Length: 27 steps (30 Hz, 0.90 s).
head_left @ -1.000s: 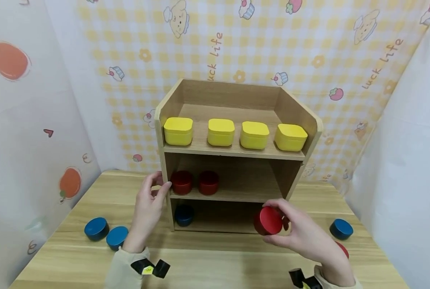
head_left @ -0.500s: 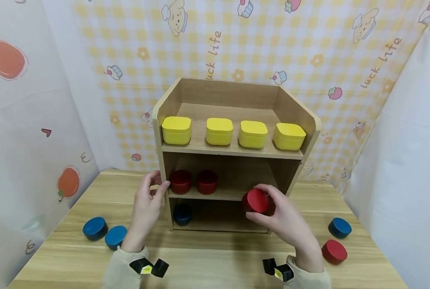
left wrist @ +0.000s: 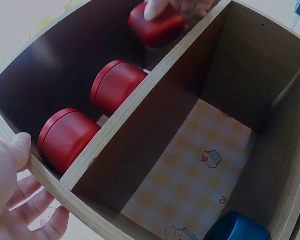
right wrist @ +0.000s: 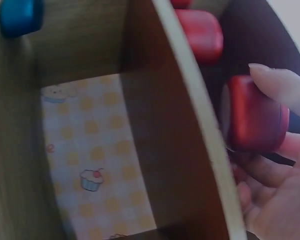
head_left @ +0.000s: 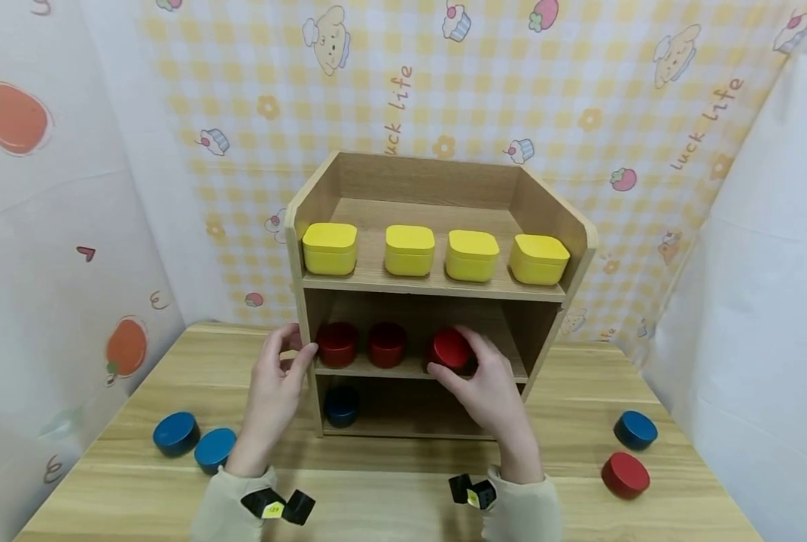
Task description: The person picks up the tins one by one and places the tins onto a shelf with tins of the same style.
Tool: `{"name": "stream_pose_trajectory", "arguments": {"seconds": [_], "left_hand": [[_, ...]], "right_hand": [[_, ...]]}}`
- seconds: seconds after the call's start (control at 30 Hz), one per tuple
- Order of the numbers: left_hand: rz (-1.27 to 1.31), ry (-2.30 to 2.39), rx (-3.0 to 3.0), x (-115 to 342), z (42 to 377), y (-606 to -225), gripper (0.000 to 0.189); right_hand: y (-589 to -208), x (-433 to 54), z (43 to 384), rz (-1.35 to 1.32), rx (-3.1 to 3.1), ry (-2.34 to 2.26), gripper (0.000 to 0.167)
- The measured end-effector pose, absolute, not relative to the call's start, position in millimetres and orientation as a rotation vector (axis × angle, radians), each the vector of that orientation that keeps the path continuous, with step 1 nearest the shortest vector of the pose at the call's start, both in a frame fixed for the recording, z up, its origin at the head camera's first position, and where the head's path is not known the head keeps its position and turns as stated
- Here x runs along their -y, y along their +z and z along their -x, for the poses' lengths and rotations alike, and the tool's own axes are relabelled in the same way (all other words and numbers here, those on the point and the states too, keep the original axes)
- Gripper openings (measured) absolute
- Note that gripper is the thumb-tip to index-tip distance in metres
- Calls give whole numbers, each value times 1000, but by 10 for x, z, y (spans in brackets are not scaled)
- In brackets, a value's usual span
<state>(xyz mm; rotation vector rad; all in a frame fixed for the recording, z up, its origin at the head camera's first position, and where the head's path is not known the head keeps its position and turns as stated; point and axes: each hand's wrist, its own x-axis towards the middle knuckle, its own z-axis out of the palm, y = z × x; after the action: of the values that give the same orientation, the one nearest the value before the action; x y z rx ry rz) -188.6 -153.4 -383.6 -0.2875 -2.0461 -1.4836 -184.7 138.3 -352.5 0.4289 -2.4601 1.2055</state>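
Note:
My right hand (head_left: pixel 488 384) grips a round red tin (head_left: pixel 452 349) between thumb and fingers, on its side with its flat face toward me, at the middle level of a small wooden shelf (head_left: pixel 430 287). In the right wrist view the red tin (right wrist: pixel 255 115) hangs just inside that compartment. Two more red tins (head_left: pixel 337 345) stand to its left on the same level. My left hand (head_left: pixel 275 391) holds the shelf's left side panel, thumb (left wrist: pixel 21 147) at the front edge and fingers along the outside. A round blue tin (head_left: pixel 342 406) stands on the bottom level, at the left.
Several yellow square boxes (head_left: pixel 409 251) line the top level. Two blue tins (head_left: pixel 176 433) lie on the wooden table (head_left: pixel 376 497) at the left. At the right lie a blue tin (head_left: pixel 636 430) and a red tin (head_left: pixel 625 475). A patterned cloth (head_left: pixel 444 83) hangs behind.
My right hand has carried the red tin left and up from in front of the shelf's right side into the middle compartment. The left hand has stayed at the side panel.

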Motion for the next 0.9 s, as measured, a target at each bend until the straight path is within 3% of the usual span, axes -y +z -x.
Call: {"name": "stream_pose_trajectory", "arguments": {"seconds": [0.9], "left_hand": [[278,-1472,2056,1548,1875,-3841,29]], "right_hand": [[-3677,-1089,1971,-341,2406,834,67]]}}
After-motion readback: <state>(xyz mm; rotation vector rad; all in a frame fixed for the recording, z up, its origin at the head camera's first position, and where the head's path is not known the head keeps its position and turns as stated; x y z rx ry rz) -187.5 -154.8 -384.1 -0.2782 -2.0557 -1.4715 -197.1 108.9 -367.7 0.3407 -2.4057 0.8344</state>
